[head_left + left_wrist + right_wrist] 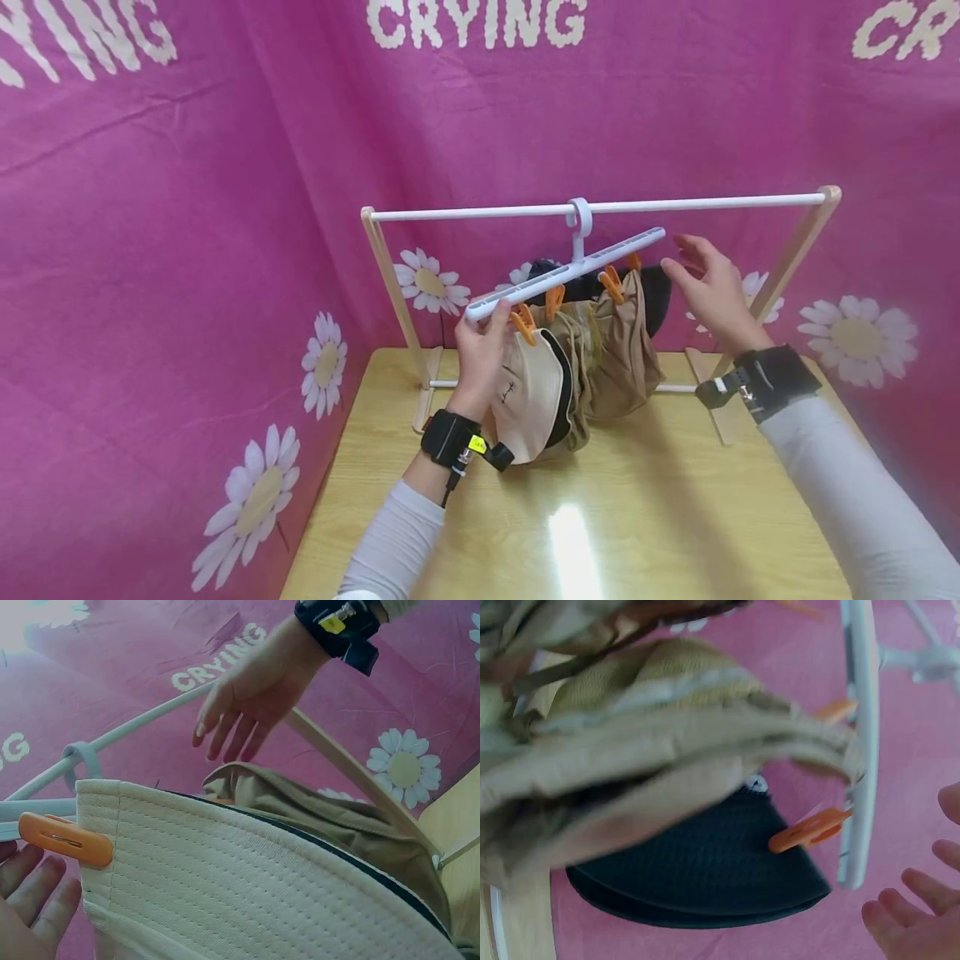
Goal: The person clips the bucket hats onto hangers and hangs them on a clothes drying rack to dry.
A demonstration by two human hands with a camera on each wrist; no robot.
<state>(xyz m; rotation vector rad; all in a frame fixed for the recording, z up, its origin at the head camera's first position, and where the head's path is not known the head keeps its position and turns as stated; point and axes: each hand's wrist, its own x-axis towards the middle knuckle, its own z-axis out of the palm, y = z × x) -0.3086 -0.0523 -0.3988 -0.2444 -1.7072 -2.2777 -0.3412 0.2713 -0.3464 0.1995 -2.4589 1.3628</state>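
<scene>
A white clip hanger (pixel 540 285) hangs by its hook (pixel 579 218) from the rack's rod, its bar slanting in the head view. My left hand (pixel 478 358) holds the bar's near left end between thumb and fingers. Orange clips (pixel 66 838) along the bar grip several hats. A cream bucket hat (pixel 525 400) is nearest, with a brown one (pixel 622 367) farther along. At the far end hangs a black hat (pixel 697 870), partly hidden in the head view. Beside that end, apart from it, my right hand (pixel 712 292) has loosely spread fingers and holds nothing.
The rack has a white top rod (pixel 697 202) and wooden side posts (pixel 393 292). It stands on a light wooden table (pixel 465 533). Pink cloth (pixel 225 250) with daisies and lettering encloses the back and sides.
</scene>
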